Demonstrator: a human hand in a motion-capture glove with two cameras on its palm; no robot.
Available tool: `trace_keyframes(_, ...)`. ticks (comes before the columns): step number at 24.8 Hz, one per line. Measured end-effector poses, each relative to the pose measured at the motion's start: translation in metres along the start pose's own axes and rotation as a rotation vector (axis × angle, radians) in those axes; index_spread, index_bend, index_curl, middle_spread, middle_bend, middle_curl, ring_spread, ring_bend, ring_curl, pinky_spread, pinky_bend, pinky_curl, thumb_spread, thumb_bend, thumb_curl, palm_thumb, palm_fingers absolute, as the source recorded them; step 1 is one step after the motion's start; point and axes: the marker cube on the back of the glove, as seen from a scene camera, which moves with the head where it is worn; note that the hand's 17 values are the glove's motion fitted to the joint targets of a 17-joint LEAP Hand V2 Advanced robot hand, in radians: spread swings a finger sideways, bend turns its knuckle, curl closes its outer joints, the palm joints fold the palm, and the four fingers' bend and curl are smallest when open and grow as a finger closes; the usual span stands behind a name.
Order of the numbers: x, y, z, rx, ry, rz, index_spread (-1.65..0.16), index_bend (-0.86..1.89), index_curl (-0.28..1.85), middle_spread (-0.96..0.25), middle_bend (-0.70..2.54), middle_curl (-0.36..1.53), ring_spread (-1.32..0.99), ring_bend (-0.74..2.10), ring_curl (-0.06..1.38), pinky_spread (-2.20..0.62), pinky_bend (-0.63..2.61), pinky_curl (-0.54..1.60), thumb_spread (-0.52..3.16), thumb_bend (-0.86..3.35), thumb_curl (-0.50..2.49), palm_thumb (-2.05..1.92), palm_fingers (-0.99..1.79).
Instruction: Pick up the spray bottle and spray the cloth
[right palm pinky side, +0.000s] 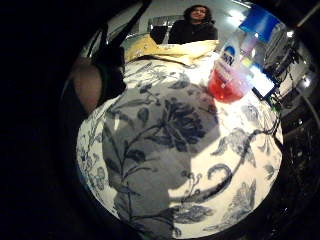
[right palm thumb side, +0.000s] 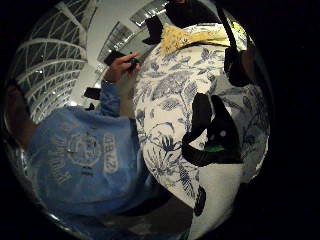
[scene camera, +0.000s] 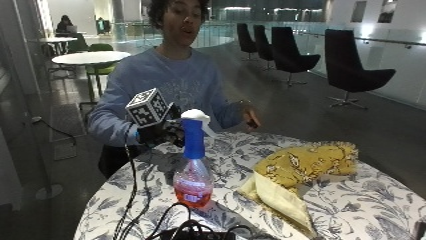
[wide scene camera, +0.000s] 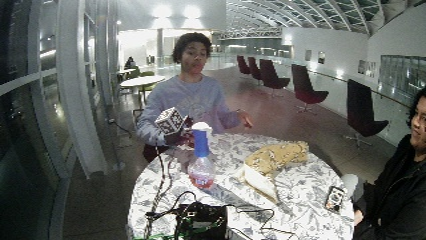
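Cables (scene camera: 193, 227) are lying nearest, then the spray bottle (scene camera: 193, 170) is standing upright on the floral counter (scene camera: 373, 200), untouched. I am holding my gloved right hand (scene camera: 160, 134) raised behind it; whether its fingers are curling I cannot tell. Grasping and spraying the yellow cloth (scene camera: 299, 170) beside it are remaining. Dark chairs (scene camera: 353, 70) are lining the hall.

The person sits at the far side, leaning slightly forward. The gloved right hand (scene camera: 160, 133) is raised in front of the chest, elbow bent, forearm angled up from the left — it hangs in the air, holding nothing, fingers loosely curled. The bare left hand (scene camera: 250, 119) is lifted further right, at about the same height, fingers closed round something small and dark.
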Motion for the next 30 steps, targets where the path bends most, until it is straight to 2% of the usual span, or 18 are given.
trace_keyframes(8,0.005,-0.004,-0.002,-0.037,0.016,0.009,-0.18,0.28,0.23,-0.05,0.40,0.22,-0.06,0.44,0.24,0.09,0.18,0.15,0.72,0.41,0.20,0.67,1.03)
trace_keyframes(17,0.006,-0.010,-0.005,-0.039,0.011,0.004,-0.21,0.22,0.30,-0.06,0.37,0.29,-0.07,0.41,0.29,0.11,0.16,0.19,0.95,0.36,0.26,0.68,1.01)
trace_keyframes(19,0.011,-0.011,-0.011,-0.031,-0.011,0.024,-0.24,0.12,0.28,-0.06,0.39,0.30,-0.07,0.42,0.30,0.12,0.19,0.20,0.99,0.33,0.26,0.66,0.97)
trace_keyframes(23,0.034,-0.012,-0.023,-0.006,-0.103,0.136,-0.27,-0.03,0.22,-0.07,0.42,0.33,-0.07,0.46,0.33,0.12,0.25,0.24,1.04,0.24,0.24,0.57,0.86)
trace_keyframes(30,0.103,-0.022,-0.057,0.151,-0.301,0.446,-0.32,-0.03,0.14,-0.06,0.30,0.33,-0.04,0.55,0.37,0.14,0.42,0.31,1.04,0.11,0.22,0.48,0.60)
